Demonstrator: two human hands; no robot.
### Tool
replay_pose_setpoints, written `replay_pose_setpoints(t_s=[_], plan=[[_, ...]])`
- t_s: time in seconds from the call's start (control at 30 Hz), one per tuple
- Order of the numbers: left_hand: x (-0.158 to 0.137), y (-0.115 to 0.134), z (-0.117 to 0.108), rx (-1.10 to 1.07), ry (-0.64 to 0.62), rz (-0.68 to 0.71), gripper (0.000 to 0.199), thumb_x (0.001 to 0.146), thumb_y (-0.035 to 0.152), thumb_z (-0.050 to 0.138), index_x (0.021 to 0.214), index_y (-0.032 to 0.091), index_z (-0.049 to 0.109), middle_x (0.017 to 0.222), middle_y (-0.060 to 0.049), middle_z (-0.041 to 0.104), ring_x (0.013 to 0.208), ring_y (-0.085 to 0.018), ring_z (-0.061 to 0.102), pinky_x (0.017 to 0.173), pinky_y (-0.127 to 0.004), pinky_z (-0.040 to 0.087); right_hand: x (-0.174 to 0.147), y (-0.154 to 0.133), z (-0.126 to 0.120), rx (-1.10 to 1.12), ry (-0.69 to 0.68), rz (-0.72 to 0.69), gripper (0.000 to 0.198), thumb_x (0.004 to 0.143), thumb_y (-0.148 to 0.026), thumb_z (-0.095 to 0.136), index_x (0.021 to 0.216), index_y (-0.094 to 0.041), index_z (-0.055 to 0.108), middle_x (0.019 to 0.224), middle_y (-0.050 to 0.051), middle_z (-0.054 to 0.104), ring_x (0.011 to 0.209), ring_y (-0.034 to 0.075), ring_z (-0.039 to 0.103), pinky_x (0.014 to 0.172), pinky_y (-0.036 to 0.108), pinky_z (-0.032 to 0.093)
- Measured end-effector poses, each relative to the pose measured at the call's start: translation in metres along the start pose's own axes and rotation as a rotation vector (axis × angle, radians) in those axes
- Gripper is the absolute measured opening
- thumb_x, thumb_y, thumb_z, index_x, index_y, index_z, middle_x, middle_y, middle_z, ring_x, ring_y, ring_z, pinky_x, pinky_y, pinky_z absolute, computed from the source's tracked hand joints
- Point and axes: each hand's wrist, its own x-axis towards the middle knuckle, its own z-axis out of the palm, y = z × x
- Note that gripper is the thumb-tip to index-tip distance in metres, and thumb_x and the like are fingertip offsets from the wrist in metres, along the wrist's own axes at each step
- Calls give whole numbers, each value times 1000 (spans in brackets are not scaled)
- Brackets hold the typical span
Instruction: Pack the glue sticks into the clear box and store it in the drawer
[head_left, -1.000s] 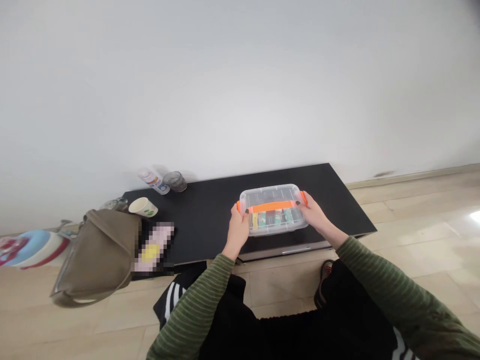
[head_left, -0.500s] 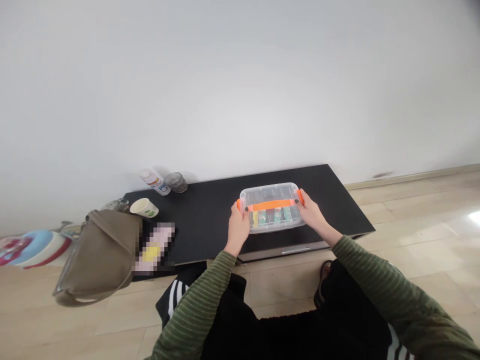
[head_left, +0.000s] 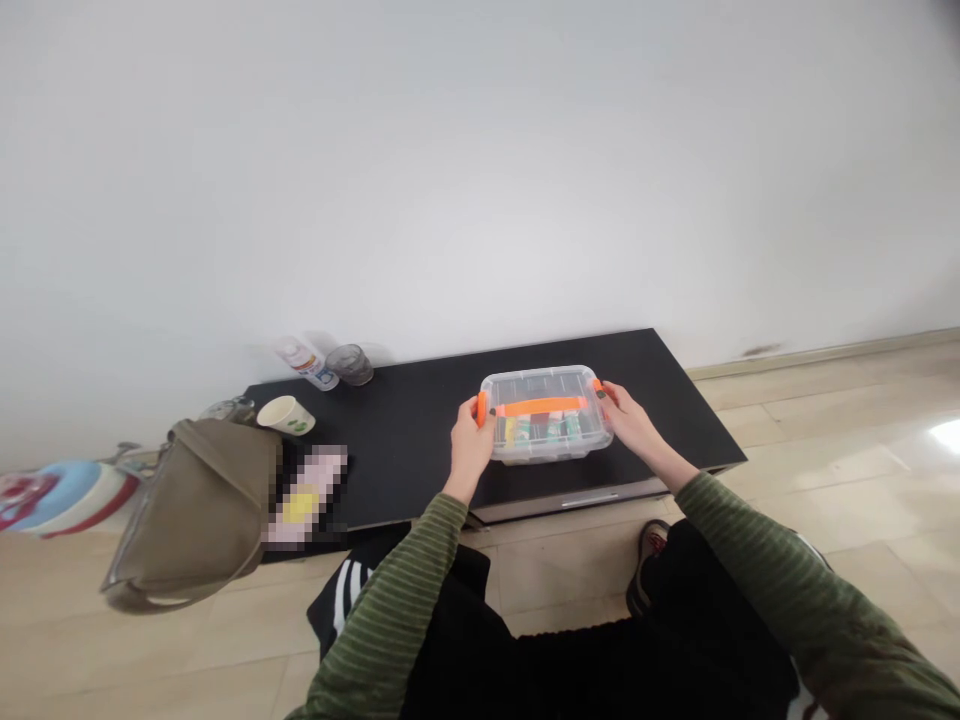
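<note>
A clear plastic storage box [head_left: 551, 440] with an orange carrying handle [head_left: 541, 406] sits at the right half of the black cabinet top, its lid on. Small green, white and yellow packets show through its front part. At the box's left end, by an orange latch, my left hand [head_left: 472, 436] is closed on the edge. My right hand [head_left: 627, 418] grips the opposite end beside the other orange latch, fingers bent around it and partly hidden.
Left along the black cabinet [head_left: 420, 440] stand a white spray can [head_left: 307, 362], a grey glass [head_left: 350, 365] and a paper cup [head_left: 286, 415]. A brown bag [head_left: 195, 510] hangs over the left end beside a blurred pinkish item [head_left: 307, 500]. A white wall rises behind.
The box sits slightly differently, tipped a little less toward me. My right hand has shifted slightly outward at its latch, and my left hand slightly left.
</note>
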Motion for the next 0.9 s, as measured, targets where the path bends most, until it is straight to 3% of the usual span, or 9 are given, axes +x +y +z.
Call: replay_pose_setpoints(t_s=[0.17,0.27,0.4,0.5,0.57,0.63,0.73,0.83,0.9], plan=[[3,-10,-2,-33,-56,-77,50,88,34,63,134,17,52,137,-15,62,121,-24,62,101,-33,46,-17,15,-19,-63,31,-17,32,92,-43,46,105,-21,65,98,6,73,84,19,67,78,31,51],[-2,-6,-6,33,-118,-101,47,91,40,59,133,19,54,132,-13,65,117,-25,63,96,-35,47,-34,25,-28,-92,-65,-21,29,91,-43,46,80,-22,63,70,1,67,63,15,61,62,26,46],[-7,2,-10,97,-155,-103,50,92,43,55,135,19,52,132,-14,65,115,-26,64,92,-34,48,-58,41,-26,-37,-257,8,27,88,-40,47,72,-21,59,61,-2,64,52,13,58,54,23,42],[-7,4,-10,113,-165,-98,50,92,43,55,135,19,52,130,-15,66,112,-27,65,89,-34,48,-76,62,-12,-82,-546,93,24,86,-35,49,73,-20,62,69,1,71,57,14,64,54,23,44],[-7,4,-11,122,-170,-91,49,92,42,55,135,19,52,128,-15,67,110,-28,66,86,-34,48,-86,83,3,-235,-683,82,20,83,-32,54,74,-19,67,79,5,75,69,18,69,63,25,47],[-7,5,-11,130,-170,-85,49,92,42,54,135,18,52,127,-16,67,109,-28,66,85,-34,49,-90,104,19,-442,-671,-4,15,78,-28,63,82,-18,73,89,10,76,87,24,70,79,30,49],[-8,7,-12,137,-165,-86,50,92,42,56,135,18,52,126,-16,68,109,-29,67,85,-35,49,-84,129,44,-558,-577,18,24,74,-24,68,95,-17,75,110,14,75,108,28,66,94,31,45],[-9,9,-13,132,-167,-82,50,91,41,57,135,18,52,126,-16,68,110,-29,66,86,-34,49,-72,142,68,-574,-527,90,15,79,-21,62,83,-18,76,103,12,76,107,26,66,94,30,44],[-10,10,-14,133,-176,-80,50,92,41,56,136,18,51,126,-16,68,110,-29,66,86,-34,49,-67,146,81,-586,-488,132,20,83,-20,57,77,-18,75,97,14,77,104,27,67,91,30,45]])
